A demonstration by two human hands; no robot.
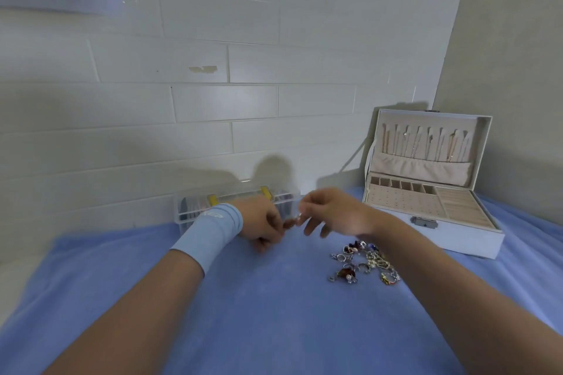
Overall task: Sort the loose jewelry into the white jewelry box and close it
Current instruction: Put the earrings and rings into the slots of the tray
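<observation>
- Broadly, blue-covered bench [243, 298] serves as sorting surface.
- White jewelry box [463, 237] at right rear, lid up; compartments exposed, probably for loading.
- Clear organizer [195, 207] against wall.
- Right hand [332, 213]: thumb and forefinger pinch small piece [297, 218], other fingers spread.
- Left hand [262, 224]: fingers curled, gripping the same piece.
- Loose jewelry pile [362, 262] lies near box, within reach.

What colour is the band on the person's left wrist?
Light blue; the wristband shows clearly in the head view.
</observation>
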